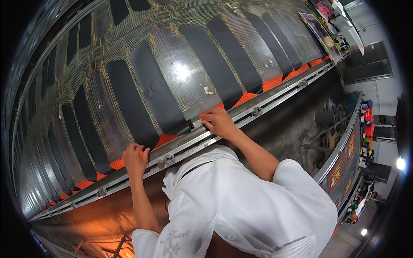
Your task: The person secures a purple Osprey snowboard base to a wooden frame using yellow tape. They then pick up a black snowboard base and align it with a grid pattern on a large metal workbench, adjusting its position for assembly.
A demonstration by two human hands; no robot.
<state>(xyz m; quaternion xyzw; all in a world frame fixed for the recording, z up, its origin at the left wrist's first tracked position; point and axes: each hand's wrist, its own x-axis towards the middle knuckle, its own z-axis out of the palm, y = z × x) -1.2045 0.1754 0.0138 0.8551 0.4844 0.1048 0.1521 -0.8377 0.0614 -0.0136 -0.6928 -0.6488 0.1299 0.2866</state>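
My left hand (136,160) is at the table's near edge, fingers bent, with thumb and forefinger closed at the lower end of a black sheet-like panel (128,96). To the right, my right hand (219,123) rests on the edge with its fingers apart, beside the lower corner of another black panel (157,86). I see nothing held in it. Both panels lie flat on the long table (180,69), and their lower ends curl over an orange strip (165,139). Part of the left panel's end is hidden by my fingers.
More black panels (230,53) lie in rows along the table, between yellow and green line patterns. A metal rail (275,103) with round knobs (257,112) runs along the near edge. Machinery (329,124) stands below at right. A hanging lamp (401,163) glows far right.
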